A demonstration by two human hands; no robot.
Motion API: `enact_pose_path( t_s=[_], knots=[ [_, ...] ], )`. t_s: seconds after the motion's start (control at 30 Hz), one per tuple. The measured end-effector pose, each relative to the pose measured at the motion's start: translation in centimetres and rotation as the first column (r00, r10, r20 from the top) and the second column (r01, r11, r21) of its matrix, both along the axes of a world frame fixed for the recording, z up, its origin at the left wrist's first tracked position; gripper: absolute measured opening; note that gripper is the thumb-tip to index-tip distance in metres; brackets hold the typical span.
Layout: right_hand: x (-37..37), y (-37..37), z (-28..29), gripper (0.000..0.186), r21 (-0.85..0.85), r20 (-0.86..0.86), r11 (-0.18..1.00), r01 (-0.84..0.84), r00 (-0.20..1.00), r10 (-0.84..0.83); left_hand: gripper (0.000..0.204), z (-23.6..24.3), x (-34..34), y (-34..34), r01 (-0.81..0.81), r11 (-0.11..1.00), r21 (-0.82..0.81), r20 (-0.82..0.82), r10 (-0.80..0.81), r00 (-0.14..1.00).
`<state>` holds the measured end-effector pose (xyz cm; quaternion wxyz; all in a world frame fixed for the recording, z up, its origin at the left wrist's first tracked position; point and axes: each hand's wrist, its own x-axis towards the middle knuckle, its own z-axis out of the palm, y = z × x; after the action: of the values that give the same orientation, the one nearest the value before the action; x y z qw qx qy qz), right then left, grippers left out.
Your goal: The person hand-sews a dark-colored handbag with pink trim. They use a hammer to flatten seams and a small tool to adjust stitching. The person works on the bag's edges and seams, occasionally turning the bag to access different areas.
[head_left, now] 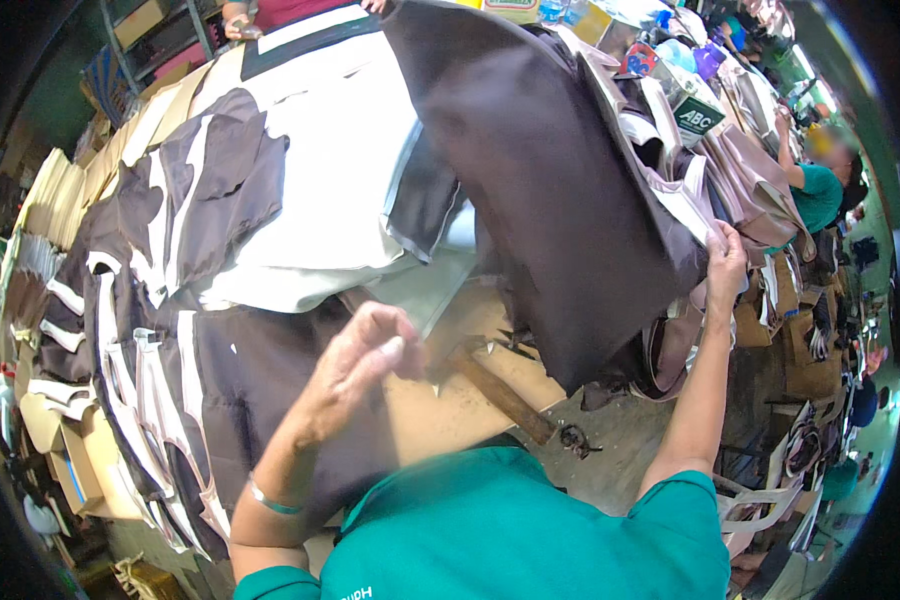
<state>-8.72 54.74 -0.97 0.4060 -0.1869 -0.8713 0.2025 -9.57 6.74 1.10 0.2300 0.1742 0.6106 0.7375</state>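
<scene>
My right hand pinches the edge of a dark brown sheet with a white strip along it, held up at the right of the workbench. My left hand, slightly blurred, hovers with curled fingers over the lower middle, and I make out nothing in it. Near it are dark brown pieces with pale edges, a large white sheet and a tan board. A long brown cylinder lies on that board.
Stacked cream sheets and a cardboard box stand at the left. A person in red is across the bench; another in teal works at the right beside piled pieces. Grey floor shows below the board.
</scene>
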Motion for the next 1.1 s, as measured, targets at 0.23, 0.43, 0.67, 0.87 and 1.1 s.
enact_pose_path(
  t_s=[0.23,0.43,0.67,0.87,1.1],
  knots=[
    [1.6,-20.6,5.8,0.026,0.448,-0.024,0.847,-0.287,0.943,0.332,0.033,-1.7,2.8,-0.4,0.097,0.945,0.312,0.180,-0.159,0.971],
    [1.9,-32.6,4.1,0.029,-0.220,-0.147,0.125,-0.968,0.160,0.976,0.054,-2.7,4.8,-1.3,0.245,0.730,0.638,0.256,-0.501,0.827],
    [1.5,-36.2,4.1,0.029,-0.027,-0.081,0.065,-0.998,0.067,0.995,0.061,-2.6,6.4,-3.3,0.226,0.771,0.596,0.341,-0.497,0.798],
    [1.4,-37.8,5.2,0.031,0.203,0.025,-0.039,-0.978,-0.034,0.999,0.059,-2.2,7.2,-4.8,0.170,0.792,0.587,0.327,-0.423,0.845],
    [1.3,-39.0,5.4,0.033,0.294,0.073,-0.103,-0.950,-0.085,0.994,0.051,-2.3,7.8,-6.6,0.143,0.792,0.593,0.339,-0.406,0.849]
  ],
)
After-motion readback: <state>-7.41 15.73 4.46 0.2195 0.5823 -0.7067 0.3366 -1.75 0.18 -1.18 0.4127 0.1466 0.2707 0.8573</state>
